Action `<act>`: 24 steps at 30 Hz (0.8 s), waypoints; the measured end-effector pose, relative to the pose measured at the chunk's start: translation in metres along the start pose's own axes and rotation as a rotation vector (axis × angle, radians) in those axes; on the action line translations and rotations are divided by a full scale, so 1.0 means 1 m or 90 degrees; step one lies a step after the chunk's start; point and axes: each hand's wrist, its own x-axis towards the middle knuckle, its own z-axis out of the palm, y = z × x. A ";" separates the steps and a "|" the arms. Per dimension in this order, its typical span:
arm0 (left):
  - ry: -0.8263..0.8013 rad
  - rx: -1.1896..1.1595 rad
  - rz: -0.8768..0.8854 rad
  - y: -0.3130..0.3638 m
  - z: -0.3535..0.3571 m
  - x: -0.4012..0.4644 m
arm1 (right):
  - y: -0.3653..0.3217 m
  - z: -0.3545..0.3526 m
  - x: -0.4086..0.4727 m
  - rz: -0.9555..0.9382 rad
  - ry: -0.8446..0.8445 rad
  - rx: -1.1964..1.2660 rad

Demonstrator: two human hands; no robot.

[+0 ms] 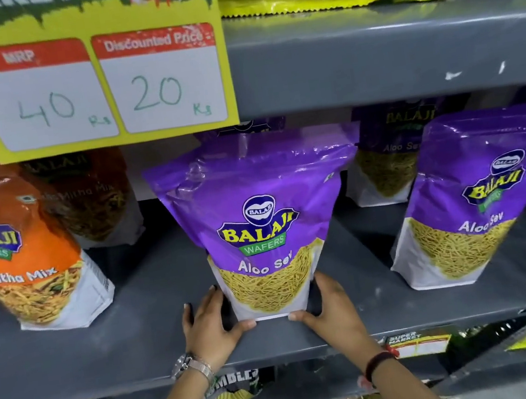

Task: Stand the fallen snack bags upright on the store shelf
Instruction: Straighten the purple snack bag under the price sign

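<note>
Left hand (pixel 210 323) and right hand (pixel 331 308) clasp the base of an upright purple Aloo Sev bag (pixel 259 220) on the grey shelf (pixel 139 337); released carelessly, the top-heavy bag could topple forward.

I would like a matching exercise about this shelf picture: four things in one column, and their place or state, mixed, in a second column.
Things
1. purple Aloo Sev bag in the middle
2. orange Mitha Mix bag
3. yellow price sign
4. silver wristwatch

Places or states
A. hangs from the upper shelf edge, showing 40 and 20
B. on the left wrist
C. held at its base by the left hand and the right hand
D. stands at the left end of the grey metal shelf

Pairs: 1-C, 2-D, 3-A, 4-B
</note>
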 end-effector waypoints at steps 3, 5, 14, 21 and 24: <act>-0.010 0.011 0.005 0.000 0.000 -0.001 | -0.001 -0.001 -0.003 0.007 0.007 -0.014; -0.005 0.014 0.003 0.000 0.000 -0.002 | -0.003 -0.003 -0.004 0.008 0.004 -0.005; 0.018 -0.073 0.012 0.001 -0.003 -0.006 | -0.005 -0.011 -0.019 -0.023 0.118 0.044; 0.328 -0.305 -0.060 -0.034 -0.036 -0.028 | -0.053 0.031 -0.048 -0.369 0.140 -0.047; 0.372 -0.245 -0.069 -0.076 -0.076 -0.038 | -0.085 0.078 -0.035 -0.386 0.044 -0.025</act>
